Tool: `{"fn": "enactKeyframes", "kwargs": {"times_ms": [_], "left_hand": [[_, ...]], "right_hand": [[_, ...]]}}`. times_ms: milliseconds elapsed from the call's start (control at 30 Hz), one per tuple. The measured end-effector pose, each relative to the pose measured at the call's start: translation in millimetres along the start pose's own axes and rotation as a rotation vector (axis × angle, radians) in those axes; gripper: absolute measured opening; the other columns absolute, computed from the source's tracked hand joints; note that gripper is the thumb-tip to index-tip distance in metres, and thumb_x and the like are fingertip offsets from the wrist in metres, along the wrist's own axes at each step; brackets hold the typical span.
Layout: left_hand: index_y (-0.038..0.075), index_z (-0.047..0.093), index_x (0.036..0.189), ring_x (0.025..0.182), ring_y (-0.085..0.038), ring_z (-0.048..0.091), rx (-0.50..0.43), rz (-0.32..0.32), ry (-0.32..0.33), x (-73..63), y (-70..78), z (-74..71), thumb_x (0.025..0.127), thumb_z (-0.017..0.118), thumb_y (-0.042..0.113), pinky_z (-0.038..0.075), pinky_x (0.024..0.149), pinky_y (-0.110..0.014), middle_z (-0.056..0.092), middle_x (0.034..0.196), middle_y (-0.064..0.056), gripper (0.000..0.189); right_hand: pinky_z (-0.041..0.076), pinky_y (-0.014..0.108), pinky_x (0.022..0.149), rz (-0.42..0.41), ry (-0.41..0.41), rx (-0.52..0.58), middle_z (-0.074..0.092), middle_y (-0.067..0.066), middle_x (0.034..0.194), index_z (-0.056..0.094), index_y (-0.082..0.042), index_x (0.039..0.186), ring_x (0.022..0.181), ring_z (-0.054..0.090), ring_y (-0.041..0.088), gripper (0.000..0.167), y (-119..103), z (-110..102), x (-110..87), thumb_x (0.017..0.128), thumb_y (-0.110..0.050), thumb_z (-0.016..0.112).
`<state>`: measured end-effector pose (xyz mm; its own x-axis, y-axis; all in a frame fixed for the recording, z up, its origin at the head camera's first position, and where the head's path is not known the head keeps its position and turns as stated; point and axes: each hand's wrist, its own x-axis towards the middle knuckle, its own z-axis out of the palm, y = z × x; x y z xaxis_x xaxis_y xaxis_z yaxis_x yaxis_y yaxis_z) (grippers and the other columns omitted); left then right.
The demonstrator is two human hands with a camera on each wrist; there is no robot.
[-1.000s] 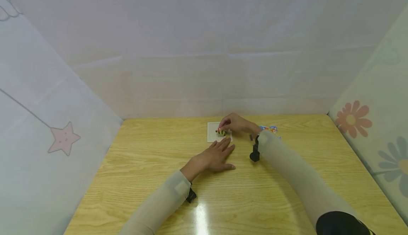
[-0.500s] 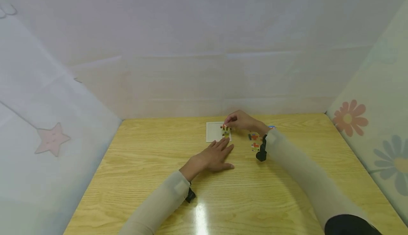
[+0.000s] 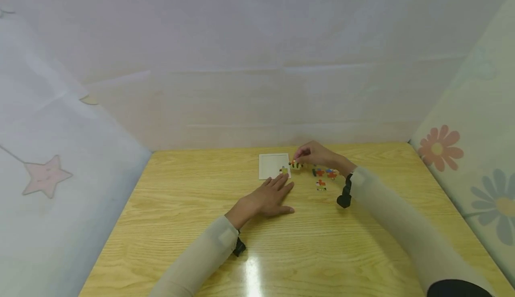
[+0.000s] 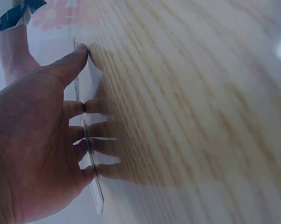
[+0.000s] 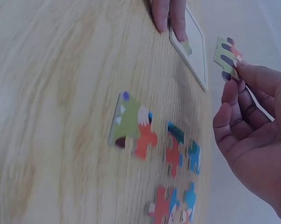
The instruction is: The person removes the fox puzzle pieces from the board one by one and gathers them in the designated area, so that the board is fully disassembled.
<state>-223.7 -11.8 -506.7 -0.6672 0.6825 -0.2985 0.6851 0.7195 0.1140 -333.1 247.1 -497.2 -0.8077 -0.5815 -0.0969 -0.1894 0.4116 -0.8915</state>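
Observation:
My right hand [image 3: 315, 154] pinches a jigsaw puzzle piece [image 5: 228, 58] between thumb and fingertips. Green with dark stripes and a bit of orange, the piece is held up above the table in the right wrist view. Just left of that hand lies a white puzzle tray [image 3: 270, 163]. One puzzle piece [image 3: 284, 170] sits at the tray's near right corner. My left hand [image 3: 268, 197] lies with spread, straight fingers, the fingertips at the tray's near edge. The left wrist view shows its palm over the glossy tabletop and fingertips touching down.
Several loose puzzle pieces lie right of the tray: a green and orange one [image 5: 136, 126] nearest, an orange and dark green one [image 5: 173, 151], and others in orange and blue [image 5: 165, 205]. A white sheet [image 3: 225, 104] hangs behind the wooden table [image 3: 181, 198].
My right hand has moved right with its puzzle piece, from over the tray to just past its right edge. More loose pieces show beside the wrist. My left hand has stayed put.

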Motion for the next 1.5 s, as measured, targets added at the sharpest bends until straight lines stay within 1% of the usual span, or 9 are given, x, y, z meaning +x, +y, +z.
{"fn": "enactKeyframes", "kwargs": {"times_ms": [233, 467, 700, 767, 933, 1100, 1200, 1400, 1500], "left_hand": [[0.017, 0.014, 0.172, 0.165, -0.027, 0.0, -0.013, -0.01, -0.004, -1.0, -0.6, 0.1, 0.106, 0.045, 0.069, 0.011, 0.132, -0.05, -0.001, 0.179, -0.012, 0.09], [0.017, 0.015, 0.172, 0.165, -0.027, 0.001, -0.015, -0.01, 0.003, -1.0, -0.4, 1.0, 0.105, 0.045, 0.068, 0.011, 0.132, -0.05, 0.0, 0.179, -0.012, 0.09], [0.016, 0.015, 0.172, 0.165, -0.027, 0.001, -0.005, -0.01, 0.008, -1.5, -1.1, 1.6, 0.106, 0.045, 0.068, 0.012, 0.132, -0.05, 0.001, 0.179, -0.012, 0.089], [0.016, 0.015, 0.172, 0.165, -0.027, 0.002, -0.002, -0.006, 0.01, -2.1, -1.1, 1.4, 0.106, 0.045, 0.068, 0.012, 0.132, -0.051, 0.001, 0.179, -0.012, 0.089], [0.015, 0.016, 0.172, 0.165, -0.028, 0.003, -0.011, 0.001, 0.015, -2.7, -0.5, 1.5, 0.106, 0.047, 0.066, 0.013, 0.132, -0.051, 0.002, 0.179, -0.013, 0.089], [0.015, 0.017, 0.172, 0.165, -0.029, 0.003, -0.015, 0.008, 0.021, -1.9, -0.7, 2.2, 0.106, 0.047, 0.066, 0.013, 0.132, -0.052, 0.002, 0.179, -0.013, 0.088], [0.015, 0.017, 0.172, 0.165, -0.029, 0.004, -0.008, 0.006, 0.023, -1.6, -1.1, 1.6, 0.106, 0.046, 0.067, 0.014, 0.132, -0.052, 0.003, 0.179, -0.013, 0.089], [0.015, 0.016, 0.172, 0.165, -0.029, 0.003, -0.009, 0.002, 0.013, -2.7, -0.8, -0.4, 0.106, 0.046, 0.067, 0.013, 0.132, -0.051, 0.002, 0.179, -0.013, 0.089], [0.016, 0.015, 0.172, 0.165, -0.028, 0.002, -0.017, -0.001, 0.006, -3.0, -0.8, -0.1, 0.106, 0.046, 0.067, 0.012, 0.132, -0.051, 0.001, 0.179, -0.013, 0.089]], "right_hand": [[0.056, 0.055, 0.098, 0.028, -0.022, -0.008, 0.074, 0.013, 0.117, 0.077, -0.005, 0.114, 0.106, 0.069, 0.032, 0.016, 1, -8, -21.5, 0.107, -0.014, 0.066], [0.057, 0.055, 0.093, 0.026, -0.051, -0.016, 0.074, 0.017, 0.112, 0.077, -0.004, 0.113, 0.102, 0.068, 0.043, 0.017, 8, -16, -41.5, 0.107, -0.015, 0.067], [0.057, 0.051, 0.079, 0.034, -0.061, -0.055, 0.074, 0.021, 0.106, 0.077, -0.004, 0.113, 0.09, 0.066, 0.044, 0.018, 17, -23, -58.7, 0.107, -0.016, 0.067], [0.057, 0.049, 0.08, 0.03, -0.066, -0.054, 0.074, 0.021, 0.107, 0.077, -0.003, 0.113, 0.092, 0.066, 0.043, 0.018, 17, -24, -63.4, 0.107, -0.015, 0.066], [0.058, 0.046, 0.089, 0.026, -0.087, -0.052, 0.075, 0.018, 0.113, 0.076, -0.001, 0.116, 0.103, 0.069, 0.036, 0.019, 22, -27, -73.3, 0.107, -0.014, 0.065], [0.059, 0.043, 0.083, 0.026, -0.094, -0.053, 0.076, 0.013, 0.108, 0.077, -0.003, 0.114, 0.096, 0.069, 0.03, 0.018, 30, -30, -82.6, 0.106, -0.016, 0.068], [0.059, 0.041, 0.082, 0.022, -0.095, -0.051, 0.075, 0.014, 0.105, 0.077, -0.004, 0.113, 0.093, 0.068, 0.03, 0.017, 33, -32, -89.1, 0.105, -0.016, 0.068], [0.059, 0.037, 0.089, 0.046, -0.078, -0.051, 0.075, 0.013, 0.113, 0.077, -0.005, 0.114, 0.103, 0.07, 0.029, 0.016, 38, -33, -99.1, 0.105, -0.015, 0.069], [0.06, 0.038, 0.091, 0.054, -0.072, -0.052, 0.075, 0.013, 0.114, 0.077, -0.004, 0.113, 0.105, 0.071, 0.027, 0.016, 39, -33, -103.2, 0.104, -0.015, 0.07]]}}
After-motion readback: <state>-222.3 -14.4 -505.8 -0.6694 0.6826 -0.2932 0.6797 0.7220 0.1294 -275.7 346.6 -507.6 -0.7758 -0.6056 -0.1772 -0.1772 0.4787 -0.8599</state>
